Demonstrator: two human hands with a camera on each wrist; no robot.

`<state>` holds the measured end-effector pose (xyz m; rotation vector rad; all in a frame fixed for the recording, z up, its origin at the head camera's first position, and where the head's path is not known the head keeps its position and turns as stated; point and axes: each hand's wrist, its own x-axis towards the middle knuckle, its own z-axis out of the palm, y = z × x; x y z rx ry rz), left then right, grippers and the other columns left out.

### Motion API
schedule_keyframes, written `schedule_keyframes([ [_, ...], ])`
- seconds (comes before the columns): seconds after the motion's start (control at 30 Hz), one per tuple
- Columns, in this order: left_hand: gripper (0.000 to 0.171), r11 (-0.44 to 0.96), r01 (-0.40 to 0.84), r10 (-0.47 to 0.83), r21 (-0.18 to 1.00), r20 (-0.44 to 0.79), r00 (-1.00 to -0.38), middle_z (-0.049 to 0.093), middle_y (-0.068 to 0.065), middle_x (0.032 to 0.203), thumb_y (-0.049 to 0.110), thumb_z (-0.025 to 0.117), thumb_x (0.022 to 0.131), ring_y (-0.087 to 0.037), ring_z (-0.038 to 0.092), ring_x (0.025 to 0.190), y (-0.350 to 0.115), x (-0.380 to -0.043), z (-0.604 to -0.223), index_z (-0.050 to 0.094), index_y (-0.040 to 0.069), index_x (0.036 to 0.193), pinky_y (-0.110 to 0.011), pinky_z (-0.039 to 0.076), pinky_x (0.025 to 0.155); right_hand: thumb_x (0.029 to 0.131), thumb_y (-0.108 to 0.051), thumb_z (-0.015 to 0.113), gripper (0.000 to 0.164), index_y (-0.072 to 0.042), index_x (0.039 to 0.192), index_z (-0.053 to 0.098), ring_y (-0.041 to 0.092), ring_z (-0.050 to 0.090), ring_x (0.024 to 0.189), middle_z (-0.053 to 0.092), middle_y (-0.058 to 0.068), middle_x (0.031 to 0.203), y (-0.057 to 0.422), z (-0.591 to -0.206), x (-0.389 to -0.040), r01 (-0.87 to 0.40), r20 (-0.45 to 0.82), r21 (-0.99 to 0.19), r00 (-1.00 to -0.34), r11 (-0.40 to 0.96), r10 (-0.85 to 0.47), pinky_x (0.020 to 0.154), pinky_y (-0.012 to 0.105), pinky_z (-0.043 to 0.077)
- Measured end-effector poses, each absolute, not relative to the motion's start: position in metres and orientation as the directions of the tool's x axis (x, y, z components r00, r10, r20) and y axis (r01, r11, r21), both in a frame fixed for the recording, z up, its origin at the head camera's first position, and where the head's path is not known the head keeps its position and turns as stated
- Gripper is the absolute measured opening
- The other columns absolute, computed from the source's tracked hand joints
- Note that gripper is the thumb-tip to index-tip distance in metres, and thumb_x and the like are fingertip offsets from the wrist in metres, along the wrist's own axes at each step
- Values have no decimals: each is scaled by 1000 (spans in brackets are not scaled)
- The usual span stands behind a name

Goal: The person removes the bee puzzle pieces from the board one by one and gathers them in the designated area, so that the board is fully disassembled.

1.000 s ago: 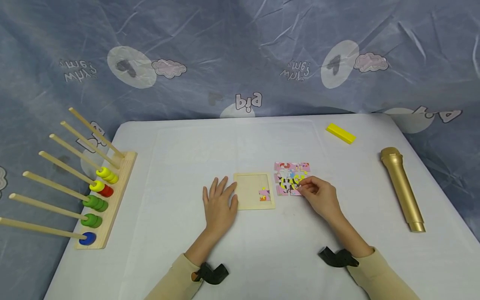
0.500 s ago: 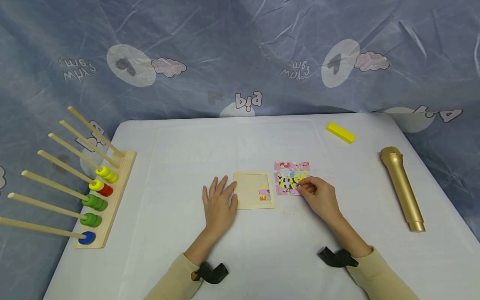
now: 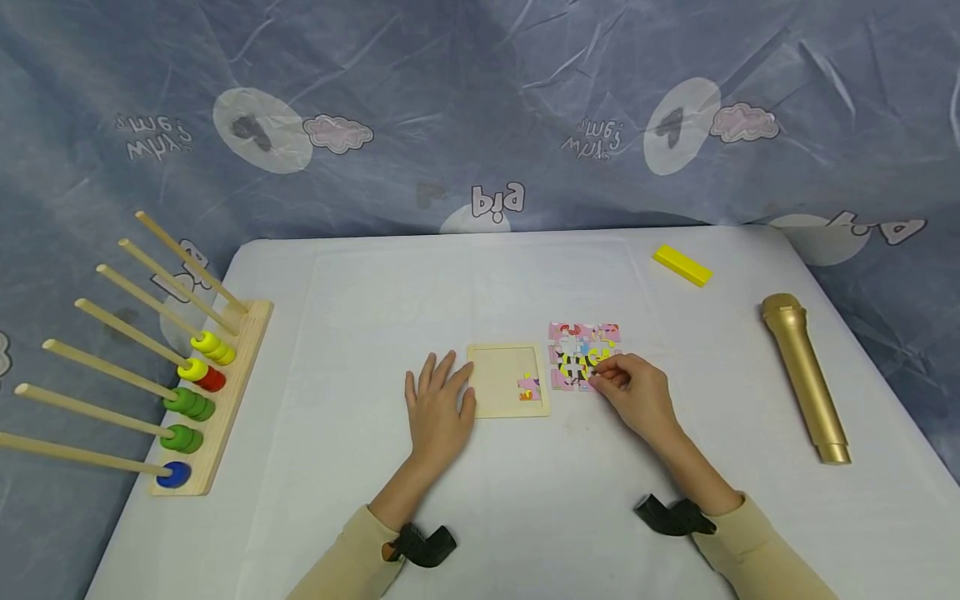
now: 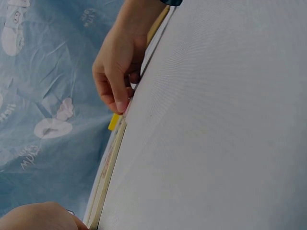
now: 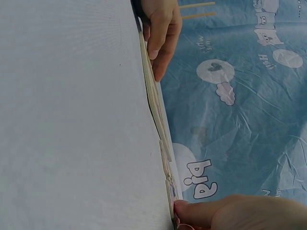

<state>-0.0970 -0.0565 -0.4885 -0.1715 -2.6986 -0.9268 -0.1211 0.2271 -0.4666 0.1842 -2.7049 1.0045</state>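
Note:
My left hand (image 3: 438, 417) lies with its fingers spread on the table, index finger and thumb at the left edge of a shallow wooden puzzle tray (image 3: 495, 412). One pink-and-yellow jigsaw piece (image 3: 529, 389) sits in the tray's lower right corner. Just right of the tray, several other jigsaw pieces (image 3: 564, 357) lie close together as a pink, yellow and black picture. My right hand (image 3: 643, 396) pinches at the lower right jigsaw piece of this group with thumb and index finger, which largely hide it. In the right wrist view its thumb (image 5: 194, 213) meets the pieces' edge.
A wooden peg abacus (image 3: 225, 400) with coloured rings stands at the left table edge, its pegs leaning outward. A yellow block (image 3: 681, 266) lies at the back right. The gold microphone-shaped tube (image 3: 806, 379) lies near the right edge. A patterned cloth (image 3: 450, 108) hangs behind.
My right hand's fingertips have shifted slightly left over the lower right of the jigsaw group. The left hand and the tray stay where they were.

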Motion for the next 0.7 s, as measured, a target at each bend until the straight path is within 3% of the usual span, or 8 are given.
schedule_keyframes([
  [0.7, 33, 784, 202, 16, 587, 307, -952, 53, -14, 143, 14, 61, 92, -38, 34, 142, -57, -97, -489, 68, 12, 124, -68, 12, 112, 78, -3, 79, 12, -1, 86, 71, 7, 47, 63, 63, 7, 75, 228, -469, -123, -234, 300, -625, -953, 745, -48, 56, 13, 37],
])
